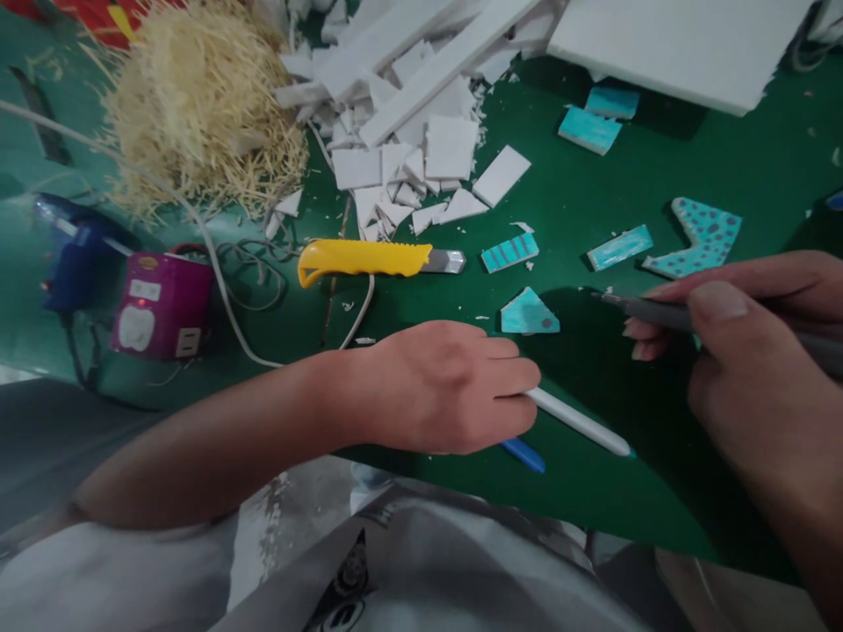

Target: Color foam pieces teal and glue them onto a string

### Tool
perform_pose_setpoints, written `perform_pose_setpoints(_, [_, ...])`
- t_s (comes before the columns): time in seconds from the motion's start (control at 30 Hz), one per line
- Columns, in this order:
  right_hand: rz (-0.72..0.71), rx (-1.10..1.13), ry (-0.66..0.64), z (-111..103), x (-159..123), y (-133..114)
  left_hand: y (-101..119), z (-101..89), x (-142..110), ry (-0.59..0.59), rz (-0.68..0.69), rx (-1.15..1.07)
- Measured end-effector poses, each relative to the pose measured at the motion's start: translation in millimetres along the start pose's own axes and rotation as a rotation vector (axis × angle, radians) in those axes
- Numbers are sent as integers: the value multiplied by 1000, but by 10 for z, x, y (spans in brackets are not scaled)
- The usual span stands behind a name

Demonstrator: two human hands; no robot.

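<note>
My left hand [454,386] rests low over the green table with its fingers curled closed around one end of a white pen [583,421]. A blue pen [525,456] sticks out from beneath that hand; its other end is hidden. In my right hand [744,351] is a dark grey pen [662,312], pinched between thumb and fingers, its tip pointing left. Between the hands lies a small turquoise foam piece with a dark dot [529,312]. Just behind it is a striped turquoise piece [509,252]. A spotted, angled turquoise piece [715,233] lies behind my right hand.
A yellow box cutter [369,259] lies with its blade out. White foam scraps [421,132] and a straw pile [204,105] cover the back. At left are a purple power adapter [162,303], a blue glue gun [79,250] and a cable. A white board [685,44] sits back right.
</note>
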State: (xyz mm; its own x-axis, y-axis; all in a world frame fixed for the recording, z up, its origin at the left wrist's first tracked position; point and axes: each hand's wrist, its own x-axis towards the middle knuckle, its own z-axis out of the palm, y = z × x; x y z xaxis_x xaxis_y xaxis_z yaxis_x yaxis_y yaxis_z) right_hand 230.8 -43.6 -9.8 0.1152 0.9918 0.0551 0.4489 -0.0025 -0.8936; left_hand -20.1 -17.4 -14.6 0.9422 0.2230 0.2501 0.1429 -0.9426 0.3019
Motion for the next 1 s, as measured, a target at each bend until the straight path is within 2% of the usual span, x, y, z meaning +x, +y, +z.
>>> perform_pose_setpoints(0.13, [79,17,74,81,-32,-93,18,-21,-4,-33,-12,-8])
perform_pose_setpoints(0.33, [98,-29,58,98,-45,-244,50,-28,9,6,0,-4])
perform_pose_setpoints(0.43, [67,-10,51,81,-64,-232,53,-29,-3,148,-110,-86])
perform_pose_setpoints(0.53, [99,103,41,36,-71,-176,36,-53,-19,319,-335,-188])
perform_pose_setpoints(0.63, [26,211,-55,-16,-61,-112,-4,-68,-21,440,-437,-261])
perform_pose_setpoints(0.73, [-11,253,-157,-16,-77,-117,-44,-44,-13,499,-449,-263])
perform_pose_setpoints(0.9, [53,198,-94,99,-182,-256,-73,12,-9,512,-414,-265])
perform_pose_setpoints(1.0, [48,166,-116,130,-186,-236,-75,35,-11,511,-375,-262])
